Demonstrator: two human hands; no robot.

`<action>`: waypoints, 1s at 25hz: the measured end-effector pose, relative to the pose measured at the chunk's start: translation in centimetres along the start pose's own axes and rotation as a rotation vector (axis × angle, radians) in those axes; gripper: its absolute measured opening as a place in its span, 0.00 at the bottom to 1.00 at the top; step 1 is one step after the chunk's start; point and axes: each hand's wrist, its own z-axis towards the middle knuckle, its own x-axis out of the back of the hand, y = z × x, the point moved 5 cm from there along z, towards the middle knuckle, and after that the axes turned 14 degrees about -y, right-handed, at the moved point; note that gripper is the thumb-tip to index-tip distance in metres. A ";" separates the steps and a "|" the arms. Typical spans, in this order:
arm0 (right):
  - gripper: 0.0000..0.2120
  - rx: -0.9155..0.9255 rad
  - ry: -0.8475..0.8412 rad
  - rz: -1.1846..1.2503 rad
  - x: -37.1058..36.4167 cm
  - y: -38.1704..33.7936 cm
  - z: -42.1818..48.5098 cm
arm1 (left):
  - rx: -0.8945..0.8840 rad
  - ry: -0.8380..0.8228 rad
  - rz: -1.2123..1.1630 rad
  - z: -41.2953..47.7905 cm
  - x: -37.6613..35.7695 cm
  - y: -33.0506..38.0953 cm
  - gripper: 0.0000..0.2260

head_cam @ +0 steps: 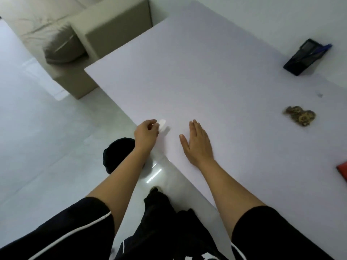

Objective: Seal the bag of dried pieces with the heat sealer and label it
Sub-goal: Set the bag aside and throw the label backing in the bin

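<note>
My left hand (pixel 145 131) pinching a small white object (pixel 163 124) at the table (pixel 225 91) edge; right hand (pixel 197 141) flat, fingers straight.

no readable text, label, brand or number on anything in view

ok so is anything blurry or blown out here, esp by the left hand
Head view: the small white thing pinched by the left hand is smeared and washed out, unidentifiable; a glare streak lies on the glossy floor, and the flat right hand looks sharp.
</note>
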 end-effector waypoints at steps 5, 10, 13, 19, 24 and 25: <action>0.28 0.180 -0.068 -0.049 -6.0 -11.6 1.8 | 0.058 0.239 -0.120 -2.3 12.0 -6.2 0.08; 0.22 0.285 -0.115 0.007 -13.7 -20.4 5.0 | 0.119 0.283 -0.127 -0.6 20.3 -14.0 0.07; 0.22 0.224 -0.178 -0.016 -20.9 -20.4 8.5 | 0.200 0.248 -0.098 2.5 21.9 -21.0 0.04; 0.28 -0.279 -0.234 -0.022 -35.0 -10.2 18.2 | 0.299 -0.032 0.147 13.0 16.9 -36.4 0.05; 0.33 -0.509 -0.291 0.037 -45.6 -1.3 24.7 | 0.320 -0.055 0.104 21.0 11.8 -47.5 0.07; 0.34 -0.530 -0.291 0.042 -47.2 0.1 25.8 | 0.311 -0.050 0.117 22.5 11.0 -49.2 0.07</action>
